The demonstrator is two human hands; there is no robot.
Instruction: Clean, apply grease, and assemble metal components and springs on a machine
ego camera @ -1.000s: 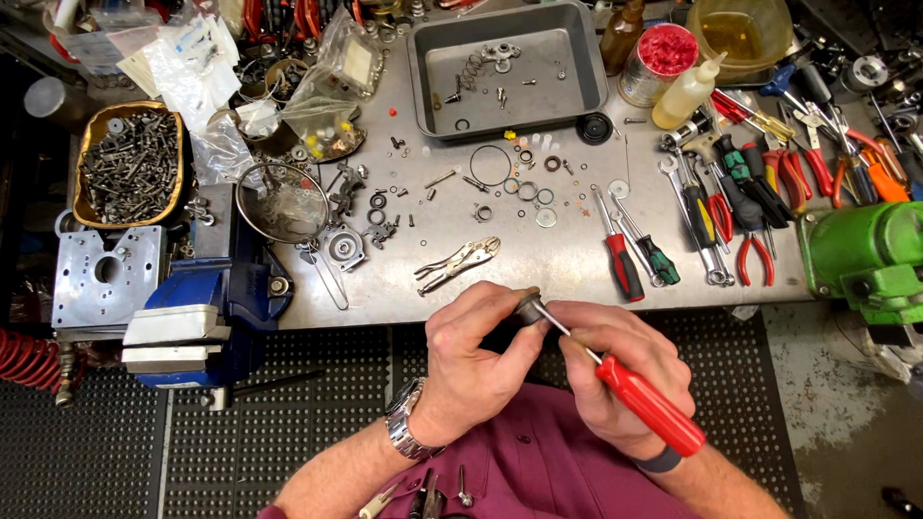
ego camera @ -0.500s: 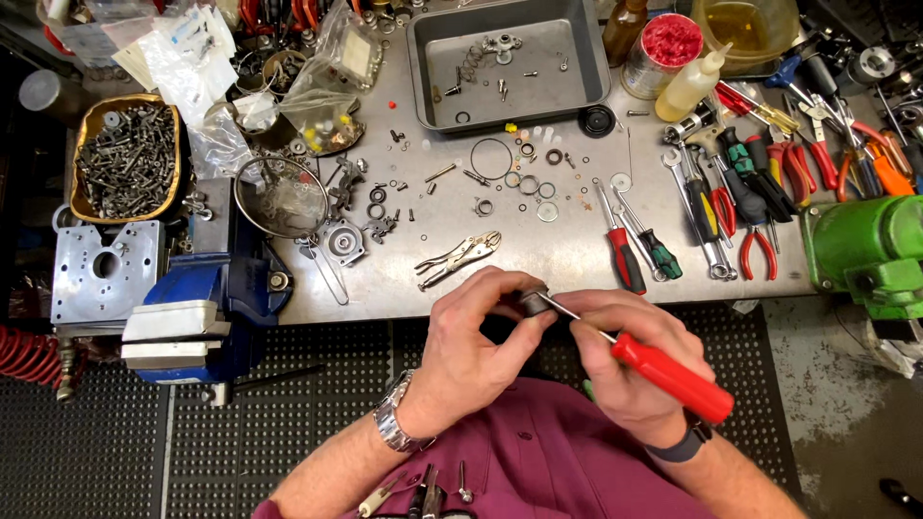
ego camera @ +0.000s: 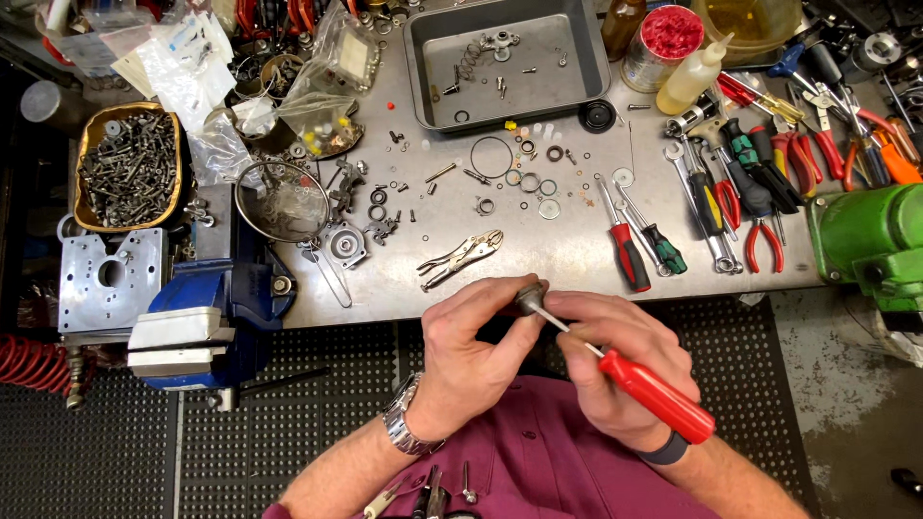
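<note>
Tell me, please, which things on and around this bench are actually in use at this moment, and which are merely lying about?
In use:
- left hand, pinching a small dark round part
- right hand, holding a red-handled screwdriver with its tip at that part

Lying about:
- locking pliers
- grey metal tray
- blue bench vise
- tray of bolts
- loose rings and washers

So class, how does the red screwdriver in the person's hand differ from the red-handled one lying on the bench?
The held screwdriver is gripped in the right hand, tilted, its tip at a small part; the bench screwdriver lies flat and untouched. The held handle is all red, the bench one red and black. Both have slim metal shafts.
</note>
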